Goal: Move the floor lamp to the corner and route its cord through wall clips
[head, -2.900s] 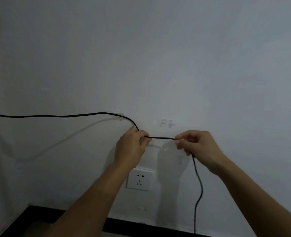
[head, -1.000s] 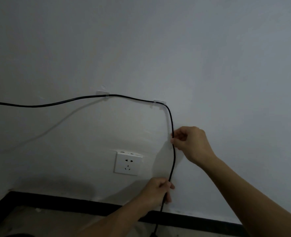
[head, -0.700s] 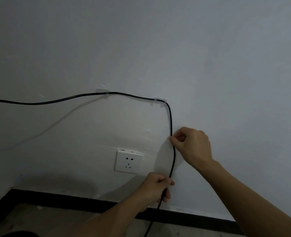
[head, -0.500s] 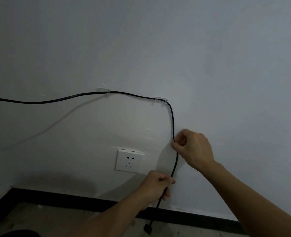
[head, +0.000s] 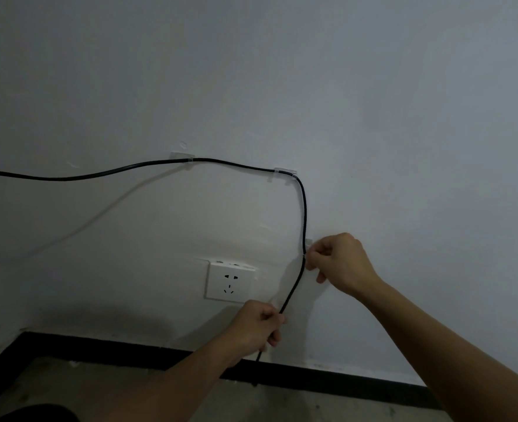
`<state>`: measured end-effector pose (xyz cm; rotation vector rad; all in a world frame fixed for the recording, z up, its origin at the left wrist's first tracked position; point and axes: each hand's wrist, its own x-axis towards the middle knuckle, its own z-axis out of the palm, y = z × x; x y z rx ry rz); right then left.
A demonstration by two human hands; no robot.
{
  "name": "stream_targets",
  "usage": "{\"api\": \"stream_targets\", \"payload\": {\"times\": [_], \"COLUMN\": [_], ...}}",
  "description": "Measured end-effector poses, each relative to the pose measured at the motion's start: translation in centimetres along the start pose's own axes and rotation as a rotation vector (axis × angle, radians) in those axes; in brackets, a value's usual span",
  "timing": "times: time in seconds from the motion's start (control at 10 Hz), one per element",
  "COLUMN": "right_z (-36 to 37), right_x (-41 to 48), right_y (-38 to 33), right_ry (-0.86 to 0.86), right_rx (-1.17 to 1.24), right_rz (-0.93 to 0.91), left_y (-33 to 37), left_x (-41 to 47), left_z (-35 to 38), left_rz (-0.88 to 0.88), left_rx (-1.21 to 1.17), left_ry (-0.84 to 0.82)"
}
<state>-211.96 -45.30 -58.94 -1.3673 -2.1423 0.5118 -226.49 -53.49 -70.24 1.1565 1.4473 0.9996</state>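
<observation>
A black lamp cord (head: 304, 208) comes in from the left edge and runs along the white wall. It passes through a clear wall clip (head: 182, 156) and a second clip (head: 285, 172), then bends down. My right hand (head: 338, 263) pinches the cord against the wall at a third clip (head: 308, 242), mostly hidden by my fingers. Lower down, my left hand (head: 259, 325) grips the hanging cord. The cord's end drops below that hand toward the floor. The lamp itself is out of view.
A white wall socket (head: 229, 281) sits left of the hanging cord, just above my left hand. A black skirting board (head: 130, 351) runs along the wall's foot above a grey floor (head: 99, 388). A dark shape (head: 38, 414) lies at the bottom left.
Since 2.9 s ago the cord went into the second clip and now bends downward. My left hand moved below to hold the hanging cord; my right hand slid slightly down it.
</observation>
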Motion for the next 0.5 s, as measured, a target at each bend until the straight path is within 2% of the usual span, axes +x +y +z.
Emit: {"api": "stream_targets", "payload": {"times": [0.1, 0.2, 0.4, 0.5], "right_z": [0.0, 0.2, 0.8, -0.5], "right_x": [0.0, -0.1, -1.0, -1.5], "right_y": [-0.4, -1.6, -5.2, -7.5], "right_ry": [0.027, 0.123, 0.106, 0.147], "right_rx": [-0.264, -0.450, -0.227, 0.070], "right_rz": [-0.044, -0.119, -0.218, -0.247], "left_y": [-0.2, 0.2, 3.0, 4.3], "left_x": [-0.2, -0.5, -0.8, -1.1], "left_z": [-1.2, -2.6, -6.9, -9.0], "left_rz": [0.058, 0.158, 0.289, 0.308], "left_rx": [0.080, 0.221, 0.423, 0.483], "left_ry": [0.100, 0.200, 0.491, 0.665]}}
